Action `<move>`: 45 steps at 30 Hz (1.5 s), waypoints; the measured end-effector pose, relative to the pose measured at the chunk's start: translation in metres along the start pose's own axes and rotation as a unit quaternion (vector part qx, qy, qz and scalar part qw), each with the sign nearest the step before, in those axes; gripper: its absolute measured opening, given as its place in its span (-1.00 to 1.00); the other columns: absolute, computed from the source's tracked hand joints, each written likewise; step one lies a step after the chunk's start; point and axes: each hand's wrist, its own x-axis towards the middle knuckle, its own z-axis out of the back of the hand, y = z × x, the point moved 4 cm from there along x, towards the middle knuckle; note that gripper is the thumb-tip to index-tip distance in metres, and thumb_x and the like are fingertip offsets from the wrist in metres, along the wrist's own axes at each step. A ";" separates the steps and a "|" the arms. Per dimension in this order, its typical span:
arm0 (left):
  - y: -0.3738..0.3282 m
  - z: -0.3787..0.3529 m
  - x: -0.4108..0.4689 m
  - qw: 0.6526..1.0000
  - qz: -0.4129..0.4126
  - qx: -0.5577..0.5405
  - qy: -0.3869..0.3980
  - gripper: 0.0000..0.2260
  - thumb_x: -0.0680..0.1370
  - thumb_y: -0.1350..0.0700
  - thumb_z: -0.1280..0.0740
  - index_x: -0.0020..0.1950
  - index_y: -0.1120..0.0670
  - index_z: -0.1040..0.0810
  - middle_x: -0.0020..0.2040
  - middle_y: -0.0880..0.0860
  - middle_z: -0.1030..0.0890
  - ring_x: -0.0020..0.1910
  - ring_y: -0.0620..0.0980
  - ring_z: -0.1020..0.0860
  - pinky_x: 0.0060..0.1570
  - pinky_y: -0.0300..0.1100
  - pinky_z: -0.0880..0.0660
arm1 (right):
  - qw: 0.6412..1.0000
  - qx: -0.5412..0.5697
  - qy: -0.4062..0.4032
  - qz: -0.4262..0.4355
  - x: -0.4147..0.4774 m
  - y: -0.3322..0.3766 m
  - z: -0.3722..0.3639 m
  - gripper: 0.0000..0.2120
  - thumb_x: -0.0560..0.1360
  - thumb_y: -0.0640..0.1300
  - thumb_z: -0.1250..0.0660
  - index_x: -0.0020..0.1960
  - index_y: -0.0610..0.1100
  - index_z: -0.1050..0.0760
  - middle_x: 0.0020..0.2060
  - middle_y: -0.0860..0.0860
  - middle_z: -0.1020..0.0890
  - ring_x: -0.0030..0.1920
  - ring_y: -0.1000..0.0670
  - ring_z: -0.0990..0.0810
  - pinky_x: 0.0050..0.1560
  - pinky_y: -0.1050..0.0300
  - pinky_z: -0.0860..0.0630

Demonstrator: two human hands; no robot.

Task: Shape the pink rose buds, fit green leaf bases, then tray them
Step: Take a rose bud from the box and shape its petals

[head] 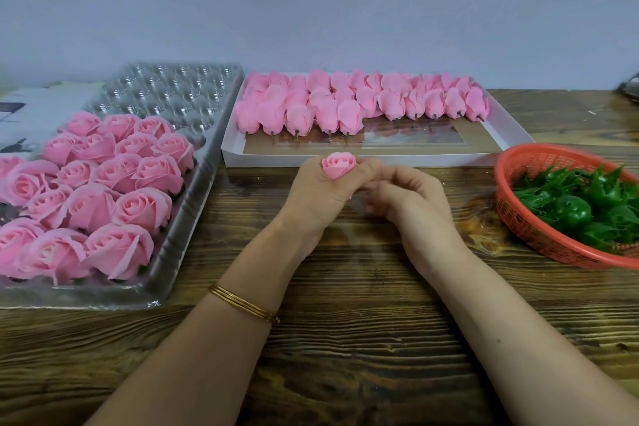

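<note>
A pink rose bud [338, 165] stands upright in my left hand [320, 193], whose fingers curl round its lower half above the table's middle. My right hand [409, 197] is close beside it, fingers curled, its fingertips reaching the bud's right side. At the left lies a clear plastic tray [193, 163] holding several finished pink roses [103, 190]. A white cardboard box [373, 154] at the back holds rows of closed pink buds [345, 100]. A red mesh basket [525, 218] at the right holds green leaf bases [587, 208].
Everything rests on a dark wooden table [345, 339]. The far half of the clear tray shows unfilled cups [173, 87]. Papers [31, 107] lie at the back left. A grey wall rises behind the table. A gold bangle [242, 303] circles my left wrist.
</note>
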 end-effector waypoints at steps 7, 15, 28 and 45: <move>0.005 0.005 0.005 0.999 -0.018 0.031 -0.019 -0.85 0.51 0.15 -0.46 -0.27 0.03 -0.67 -0.31 -0.05 -0.63 -0.26 -0.18 -0.57 -0.19 -0.34 -0.52 | 0.996 -0.013 -0.086 0.031 0.005 -0.002 0.009 -0.77 0.46 -0.51 -0.30 0.02 -0.25 -0.51 -0.22 -0.03 -0.56 -0.32 0.15 -0.49 -0.35 0.37 -0.38; 0.009 0.007 0.007 0.998 -0.035 0.042 -0.020 -0.80 0.51 0.16 -0.45 -0.13 0.32 -0.63 -0.30 0.05 -0.61 -0.31 -0.16 -0.55 -0.25 -0.34 -0.49 | 0.998 0.007 -0.048 0.032 0.005 -0.001 0.004 -0.80 0.53 -0.48 -0.21 0.04 -0.27 -0.52 -0.20 -0.05 -0.54 -0.32 0.12 -0.49 -0.24 0.30 -0.49; 0.001 0.002 0.000 0.992 -0.068 0.108 -0.006 -0.77 0.52 0.15 -0.46 -0.34 0.07 -0.59 -0.39 -0.07 -0.55 -0.36 -0.19 -0.48 -0.28 -0.38 -0.42 | 0.993 0.013 -0.102 0.050 -0.001 0.009 0.007 -0.86 0.53 -0.36 -0.28 0.03 -0.20 -0.54 -0.09 -0.11 -0.58 -0.06 -0.02 -0.55 0.04 0.12 -0.50; -0.003 -0.006 -0.004 0.968 -0.114 0.224 0.027 -0.71 0.45 0.06 -0.45 -0.40 -0.27 -0.56 -0.31 -0.20 -0.63 -0.24 -0.18 -0.59 -0.16 -0.17 -0.50 | 0.999 0.014 -0.025 0.016 -0.007 -0.003 -0.009 -0.73 0.41 -0.23 -0.50 0.07 -0.26 -0.57 -0.07 -0.18 -0.68 -0.09 -0.02 -0.66 0.00 0.09 -0.58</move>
